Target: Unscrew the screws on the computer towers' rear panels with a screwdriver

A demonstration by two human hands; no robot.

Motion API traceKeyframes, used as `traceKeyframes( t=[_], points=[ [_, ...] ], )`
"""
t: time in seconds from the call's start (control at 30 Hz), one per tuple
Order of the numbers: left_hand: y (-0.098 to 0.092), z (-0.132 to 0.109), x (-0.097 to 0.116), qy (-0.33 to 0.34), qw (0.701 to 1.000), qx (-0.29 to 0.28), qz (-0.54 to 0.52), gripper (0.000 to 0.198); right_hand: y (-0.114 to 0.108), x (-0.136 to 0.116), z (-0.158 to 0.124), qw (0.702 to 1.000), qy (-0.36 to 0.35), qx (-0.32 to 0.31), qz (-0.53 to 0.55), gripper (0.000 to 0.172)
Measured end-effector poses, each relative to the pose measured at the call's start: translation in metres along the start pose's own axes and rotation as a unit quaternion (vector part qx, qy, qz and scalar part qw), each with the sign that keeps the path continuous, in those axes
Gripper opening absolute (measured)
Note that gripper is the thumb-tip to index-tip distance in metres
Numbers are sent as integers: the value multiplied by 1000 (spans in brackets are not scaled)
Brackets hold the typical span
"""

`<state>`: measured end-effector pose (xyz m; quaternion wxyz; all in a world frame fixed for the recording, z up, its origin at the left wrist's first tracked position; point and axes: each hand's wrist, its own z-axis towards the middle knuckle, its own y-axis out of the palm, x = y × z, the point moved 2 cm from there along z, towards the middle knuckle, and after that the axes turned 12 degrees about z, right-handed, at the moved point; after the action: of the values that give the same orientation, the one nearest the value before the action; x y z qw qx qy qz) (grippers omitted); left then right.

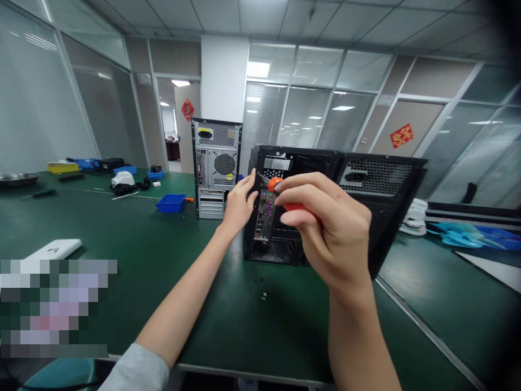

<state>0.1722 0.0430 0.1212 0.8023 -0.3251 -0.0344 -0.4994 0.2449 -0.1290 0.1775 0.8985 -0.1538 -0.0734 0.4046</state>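
Note:
A black computer case (321,250) stands before me on the green table, its back panel with ports facing me. My right hand (329,222) is closed round a screwdriver (276,184) with an orange and black handle. The shaft points left at the upper left edge of the back panel; the tip is too small to tell whether it touches a screw. Against the left side of the case lies my left hand (241,202), fingers stretched out and holding nothing. Just beyond it stands a second, upright computer case (217,168).
A blue tray (171,203) sits left of the second case. A white box-like device (55,250) lies at left, near a blurred patch. Farther back are a yellow tray (62,167) and cables. Blue plastic items (464,234) lie at right. Small white bits (264,296) lie in front.

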Motion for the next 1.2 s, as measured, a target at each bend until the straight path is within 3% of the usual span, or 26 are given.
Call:
traceKeyframes(
  t=[0.23, 0.5, 1.2],
  points=[
    [0, 0, 0, -3, 1000, 0, 10, 52, 4, 0, 3, 1000, 0, 10, -25, 8],
    [4, 0, -4, -6, 998, 34, -60, 54, 4, 1, 1, 1000, 7, 0, -30, 26],
    [3, 0, -3, 6, 999, 29, -22, 49, 5, 2, 0, 999, 24, 9, -32, 30]
  ],
)
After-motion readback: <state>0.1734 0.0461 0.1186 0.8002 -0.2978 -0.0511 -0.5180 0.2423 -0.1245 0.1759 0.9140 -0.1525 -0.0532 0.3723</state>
